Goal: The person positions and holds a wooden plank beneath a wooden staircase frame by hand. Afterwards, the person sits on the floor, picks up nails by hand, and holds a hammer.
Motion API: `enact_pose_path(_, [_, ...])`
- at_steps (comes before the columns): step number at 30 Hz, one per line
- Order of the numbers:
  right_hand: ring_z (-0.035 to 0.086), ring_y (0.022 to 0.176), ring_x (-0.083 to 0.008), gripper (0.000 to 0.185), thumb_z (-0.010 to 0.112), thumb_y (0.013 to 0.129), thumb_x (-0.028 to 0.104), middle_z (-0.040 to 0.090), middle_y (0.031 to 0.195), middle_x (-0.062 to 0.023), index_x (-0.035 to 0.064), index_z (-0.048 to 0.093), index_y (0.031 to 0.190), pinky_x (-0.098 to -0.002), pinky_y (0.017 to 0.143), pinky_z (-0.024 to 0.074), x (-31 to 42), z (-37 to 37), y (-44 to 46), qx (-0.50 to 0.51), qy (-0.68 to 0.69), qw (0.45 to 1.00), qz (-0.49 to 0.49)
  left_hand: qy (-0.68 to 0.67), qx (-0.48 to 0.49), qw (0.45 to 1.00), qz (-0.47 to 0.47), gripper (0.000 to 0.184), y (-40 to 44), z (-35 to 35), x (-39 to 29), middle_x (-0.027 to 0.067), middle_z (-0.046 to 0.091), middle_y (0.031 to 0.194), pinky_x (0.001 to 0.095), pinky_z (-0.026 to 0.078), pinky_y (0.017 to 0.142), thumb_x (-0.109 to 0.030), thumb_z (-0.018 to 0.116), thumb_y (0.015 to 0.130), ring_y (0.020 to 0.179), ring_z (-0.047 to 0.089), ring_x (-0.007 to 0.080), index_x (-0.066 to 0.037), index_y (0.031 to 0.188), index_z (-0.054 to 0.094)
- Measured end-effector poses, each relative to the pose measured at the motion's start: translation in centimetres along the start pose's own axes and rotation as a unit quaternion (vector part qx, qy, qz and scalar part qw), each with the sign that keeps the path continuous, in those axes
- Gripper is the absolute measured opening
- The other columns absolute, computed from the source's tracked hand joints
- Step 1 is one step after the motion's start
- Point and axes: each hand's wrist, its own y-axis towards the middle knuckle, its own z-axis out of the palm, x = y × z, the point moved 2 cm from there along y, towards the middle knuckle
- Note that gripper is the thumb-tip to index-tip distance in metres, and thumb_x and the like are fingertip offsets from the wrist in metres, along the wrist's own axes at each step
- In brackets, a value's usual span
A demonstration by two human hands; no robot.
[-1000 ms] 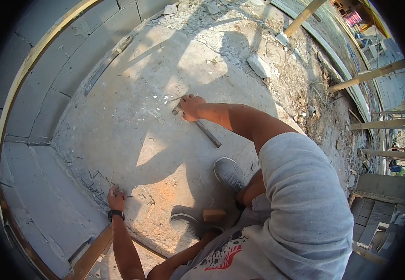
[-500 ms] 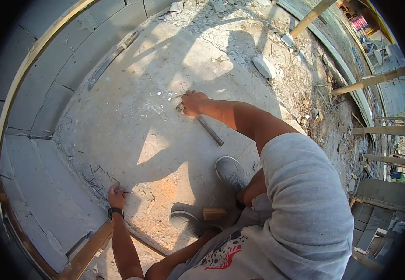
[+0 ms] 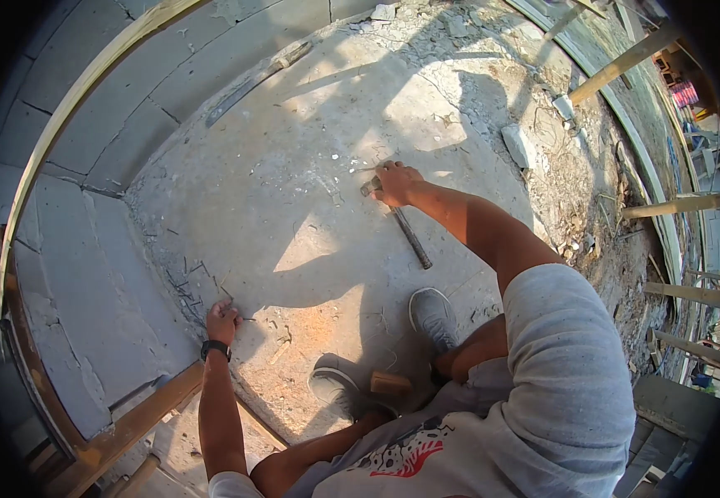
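My right hand is closed over the head end of a hammer on the concrete floor. The hammer's handle points back toward my shoes. A thin nail-like piece shows beside those fingers; whether they hold it too, I cannot make out. At the lower left, my left hand is closed, with a dark nail sticking out from its fingertips. Close by, loose nails lie scattered along the base of the block wall. Small bent bits lie to the right of the left hand.
Grey block walls border the left side. A long flat tool lies along the wall. Near my shoes sits a small wood block. Rubble, a broken slab and slanting wooden poles stand at the right.
The view has shifted, so the floor and walls appear farther right and slightly higher. Both hands stay in nearly the same places on the floor, and the hammer lies as before.
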Motion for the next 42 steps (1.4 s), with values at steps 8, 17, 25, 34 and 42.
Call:
enact_pose_path(8, [0.047, 0.132, -0.0366, 0.064, 0.063, 0.092, 0.048, 0.049, 0.14, -0.0185, 0.004, 0.048, 0.137, -0.0477, 0.107, 0.0431, 0.9, 0.2, 0.2, -0.014, -0.007, 1.0, -0.01, -0.075, -0.034, 0.995, -0.051, 0.04, -0.4, 0.4, -1.4, 0.0066, 0.066, 0.085, 0.0274, 0.053, 0.055, -0.003, 0.065, 0.09, 0.066, 0.065, 0.0152, -0.001, 0.128, 0.051])
enact_pose_path(17, [0.054, 0.12, -0.0396, 0.059, 0.066, 0.091, 0.04, 0.058, 0.127, -0.0201, 0.006, 0.05, 0.136, -0.0471, 0.099, 0.047, 2.0, 0.3, 0.2, -0.089, 0.028, 0.982, -0.166, -0.123, -0.08, 0.989, -0.031, 0.02, 1.0, -1.4, -1.4, 0.0057, 0.067, 0.077, 0.03, 0.054, 0.054, -0.015, 0.066, 0.085, 0.063, 0.065, 0.0147, -0.005, 0.102, 0.065])
enact_pose_path(25, [0.053, 0.12, -0.0402, 0.057, 0.07, 0.088, 0.035, 0.055, 0.13, -0.0192, 0.0079, 0.05, 0.135, -0.0475, 0.099, 0.0473, 0.8, 1.2, -0.5, -0.1, 0.011, 0.983, -0.155, -0.004, -0.132, 0.991, -0.022, 0.016, 2.7, -2.6, -1.3, 0.001, 0.064, 0.077, 0.0285, 0.053, 0.057, -0.022, 0.07, 0.087, 0.067, 0.066, 0.014, -0.008, 0.092, 0.065])
enact_pose_path(34, [0.052, 0.122, -0.0424, 0.055, 0.068, 0.089, 0.032, 0.054, 0.131, -0.0226, 0.0023, 0.051, 0.133, -0.047, 0.101, 0.0449, -1.3, 2.1, -2.6, -0.155, 0.009, 0.975, -0.161, 0.267, -0.218, 0.937, 0.063, 0.028, 2.9, -2.0, -2.8, 0.0152, 0.071, 0.085, 0.0415, 0.053, 0.075, -0.03, 0.072, 0.081, 0.082, 0.069, 0.0327, -0.006, 0.094, 0.067])
enact_pose_path(42, [0.045, 0.131, -0.0422, 0.06, 0.07, 0.089, 0.029, 0.047, 0.142, -0.0206, 0.0034, 0.047, 0.138, -0.0478, 0.105, 0.0437, -1.4, 1.8, -4.0, -0.099, 0.029, 0.989, -0.102, 0.306, -0.187, 0.932, 0.054, 0.028, 3.4, -0.9, -4.9, 0.0152, 0.072, 0.101, 0.0452, 0.052, 0.085, -0.032, 0.071, 0.085, 0.1, 0.067, 0.0352, -0.009, 0.1, 0.067])
